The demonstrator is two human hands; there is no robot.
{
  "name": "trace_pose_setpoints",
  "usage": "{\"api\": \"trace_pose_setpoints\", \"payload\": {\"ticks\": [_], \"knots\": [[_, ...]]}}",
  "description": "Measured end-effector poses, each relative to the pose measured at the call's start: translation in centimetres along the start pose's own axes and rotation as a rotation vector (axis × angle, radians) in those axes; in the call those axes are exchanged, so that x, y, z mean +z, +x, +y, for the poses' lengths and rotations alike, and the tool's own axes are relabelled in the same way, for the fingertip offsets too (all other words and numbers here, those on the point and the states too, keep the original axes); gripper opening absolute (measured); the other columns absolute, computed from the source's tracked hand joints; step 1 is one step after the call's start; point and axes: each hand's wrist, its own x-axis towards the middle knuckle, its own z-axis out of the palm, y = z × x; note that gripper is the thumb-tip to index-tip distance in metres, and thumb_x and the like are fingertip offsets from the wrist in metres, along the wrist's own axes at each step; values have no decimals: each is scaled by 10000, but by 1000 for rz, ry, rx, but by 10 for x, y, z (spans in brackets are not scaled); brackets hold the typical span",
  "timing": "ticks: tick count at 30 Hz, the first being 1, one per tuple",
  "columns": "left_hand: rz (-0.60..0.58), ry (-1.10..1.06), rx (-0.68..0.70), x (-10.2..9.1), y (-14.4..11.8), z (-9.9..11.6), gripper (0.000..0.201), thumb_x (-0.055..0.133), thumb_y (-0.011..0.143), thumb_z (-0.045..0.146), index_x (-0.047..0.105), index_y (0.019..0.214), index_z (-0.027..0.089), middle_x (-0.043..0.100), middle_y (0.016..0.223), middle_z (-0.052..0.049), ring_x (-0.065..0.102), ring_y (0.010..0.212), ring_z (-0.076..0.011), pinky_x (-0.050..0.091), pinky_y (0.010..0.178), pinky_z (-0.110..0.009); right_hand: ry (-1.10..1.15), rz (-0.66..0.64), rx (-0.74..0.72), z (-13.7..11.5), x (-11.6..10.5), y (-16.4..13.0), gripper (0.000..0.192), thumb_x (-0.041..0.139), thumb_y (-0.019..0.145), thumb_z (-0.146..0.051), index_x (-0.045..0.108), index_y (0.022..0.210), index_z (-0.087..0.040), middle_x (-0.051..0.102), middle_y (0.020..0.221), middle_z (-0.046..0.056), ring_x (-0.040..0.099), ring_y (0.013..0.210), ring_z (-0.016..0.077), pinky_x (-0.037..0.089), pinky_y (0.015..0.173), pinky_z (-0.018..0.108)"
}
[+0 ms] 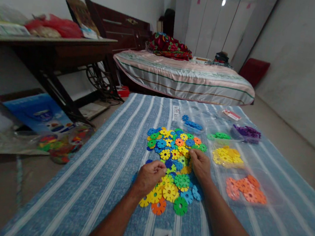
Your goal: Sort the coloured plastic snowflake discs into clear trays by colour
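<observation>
Many notched discs [175, 154]: mixed pile on the counter [101, 164], between left hand [149, 175] and right hand [201, 166], spreading nearer and farther than both.
Hands: apart from each other.
Left grip: fingers curled over pile's left side; cannot tell if a disc is held.
Right grip: fingertips bunched at pile's right side; hold likewise unclear.
Yellow discs [228, 157], orange discs [248, 190]: clear trays [274, 196], right of the right hand.

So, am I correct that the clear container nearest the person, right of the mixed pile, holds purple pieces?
Not quite: the head view shows orange pieces, not purple, in that clear container; it does stand right of the mixed pile.
</observation>
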Motion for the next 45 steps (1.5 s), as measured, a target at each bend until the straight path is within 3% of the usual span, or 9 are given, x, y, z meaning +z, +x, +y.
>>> {"api": "trace_pose_setpoints", "payload": {"ticks": [17,45], "knots": [[-13,-6,0,0,-2,1,173,604,649,363,616,695,196,557,576,44,530,498,-100,440,503,-212,-5,15,28,0,-1,-1,549,520,804,-707,706,744,-194,688,740,62,613,754,233,473,712,346],[4,-36,0,4,0,-2,182,615,640,359,618,715,193,558,587,52,527,502,-90,449,487,-200,30,-18,36,-1,-9,-4,469,558,796,-623,712,743,-184,698,760,64,623,781,229,481,726,334]]}}
